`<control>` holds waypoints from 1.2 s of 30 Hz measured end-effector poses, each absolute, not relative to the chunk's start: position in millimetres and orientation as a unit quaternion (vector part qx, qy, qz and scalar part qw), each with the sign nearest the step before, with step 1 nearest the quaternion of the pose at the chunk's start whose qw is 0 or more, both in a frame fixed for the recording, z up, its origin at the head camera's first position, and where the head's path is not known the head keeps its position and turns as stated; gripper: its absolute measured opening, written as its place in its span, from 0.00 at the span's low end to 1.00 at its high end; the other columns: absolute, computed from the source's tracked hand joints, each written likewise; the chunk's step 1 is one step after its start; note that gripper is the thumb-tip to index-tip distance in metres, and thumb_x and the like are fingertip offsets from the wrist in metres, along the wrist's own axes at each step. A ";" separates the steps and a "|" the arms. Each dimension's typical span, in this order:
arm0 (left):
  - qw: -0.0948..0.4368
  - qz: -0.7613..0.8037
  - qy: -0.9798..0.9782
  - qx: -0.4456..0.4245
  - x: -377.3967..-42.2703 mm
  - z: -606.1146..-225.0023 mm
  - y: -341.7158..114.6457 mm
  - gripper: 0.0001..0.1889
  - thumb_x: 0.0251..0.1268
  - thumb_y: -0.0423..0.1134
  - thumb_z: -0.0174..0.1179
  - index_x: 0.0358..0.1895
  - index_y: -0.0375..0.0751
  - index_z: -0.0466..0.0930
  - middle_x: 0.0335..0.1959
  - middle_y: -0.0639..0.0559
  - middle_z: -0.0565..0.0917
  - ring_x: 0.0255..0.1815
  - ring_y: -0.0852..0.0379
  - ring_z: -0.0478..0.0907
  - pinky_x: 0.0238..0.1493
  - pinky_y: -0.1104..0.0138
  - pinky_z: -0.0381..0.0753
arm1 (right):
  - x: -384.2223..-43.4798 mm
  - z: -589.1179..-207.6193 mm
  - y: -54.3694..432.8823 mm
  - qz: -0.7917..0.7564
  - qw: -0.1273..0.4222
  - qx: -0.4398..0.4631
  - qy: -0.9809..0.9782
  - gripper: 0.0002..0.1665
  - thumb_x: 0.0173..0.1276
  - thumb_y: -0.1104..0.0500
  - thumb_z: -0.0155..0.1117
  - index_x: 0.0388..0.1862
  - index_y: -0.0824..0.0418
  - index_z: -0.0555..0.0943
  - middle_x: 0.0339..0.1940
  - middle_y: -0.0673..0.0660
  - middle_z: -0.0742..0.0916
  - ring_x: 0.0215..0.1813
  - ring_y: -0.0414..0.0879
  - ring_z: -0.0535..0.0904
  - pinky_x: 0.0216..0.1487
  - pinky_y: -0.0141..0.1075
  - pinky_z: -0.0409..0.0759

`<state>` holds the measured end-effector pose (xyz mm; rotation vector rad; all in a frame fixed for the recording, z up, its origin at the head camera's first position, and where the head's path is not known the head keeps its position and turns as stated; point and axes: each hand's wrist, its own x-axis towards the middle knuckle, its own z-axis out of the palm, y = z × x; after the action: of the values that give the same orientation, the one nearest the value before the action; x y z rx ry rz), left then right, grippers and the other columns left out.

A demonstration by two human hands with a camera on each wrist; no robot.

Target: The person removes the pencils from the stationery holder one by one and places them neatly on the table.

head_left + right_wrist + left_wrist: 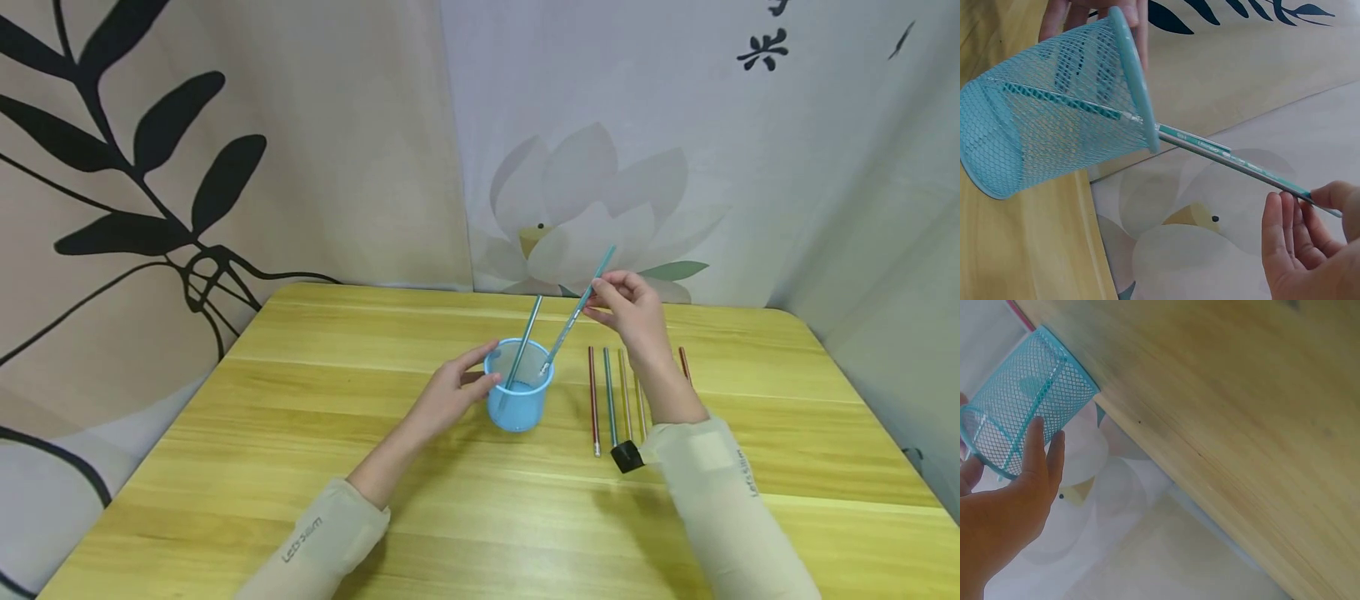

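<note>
My left hand holds a light blue mesh pencil cup at its side, thumb on the near side and fingers on the far side. The cup stands upright on the wooden table. One teal pencil leans inside it, also visible through the mesh in the right wrist view. Between thumb and fingertips, my right hand pinches a second teal pencil near its upper end. That pencil slants down to the left, its lower end at the cup's mouth.
Right of the cup lie several pencils in a row, among them a red one, a teal one and a yellow one. Another red pencil shows past my right wrist. A printed curtain hangs behind the table.
</note>
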<state>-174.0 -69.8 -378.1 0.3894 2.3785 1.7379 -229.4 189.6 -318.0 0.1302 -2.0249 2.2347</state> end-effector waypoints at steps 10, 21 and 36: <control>0.080 0.582 0.799 0.126 -173.9 -377.5 -70.9 0.29 0.74 0.39 0.57 0.76 0.48 0.63 0.77 0.42 0.65 0.67 0.38 0.76 0.57 0.54 0.85 | -228.8 -306.8 212.2 0.781 0.088 0.049 -0.616 0.08 0.73 0.62 0.61 0.43 0.66 0.75 0.31 0.49 0.86 0.33 0.39 0.86 0.42 0.31 0.88; 0.081 0.580 0.801 0.127 -174.6 -378.2 -71.8 0.29 0.74 0.39 0.57 0.76 0.50 0.64 0.77 0.42 0.64 0.67 0.38 0.76 0.57 0.55 0.85 | -227.4 -303.3 248.7 0.799 0.097 0.032 -0.592 0.01 0.73 0.64 0.60 0.39 0.59 0.77 0.31 0.49 0.86 0.32 0.39 0.86 0.39 0.29 0.88; 0.079 0.579 0.801 0.129 -173.0 -375.9 -71.8 0.29 0.73 0.39 0.58 0.75 0.49 0.64 0.76 0.40 0.65 0.66 0.36 0.76 0.56 0.54 0.86 | -219.1 -315.9 297.4 0.777 0.102 -0.029 -0.620 0.04 0.72 0.63 0.61 0.36 0.56 0.79 0.31 0.45 0.86 0.32 0.37 0.83 0.34 0.26 0.87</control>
<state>-173.0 -71.8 -375.9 0.3848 2.3985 1.7331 -219.1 297.4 -315.9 -0.0845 -1.8307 2.2950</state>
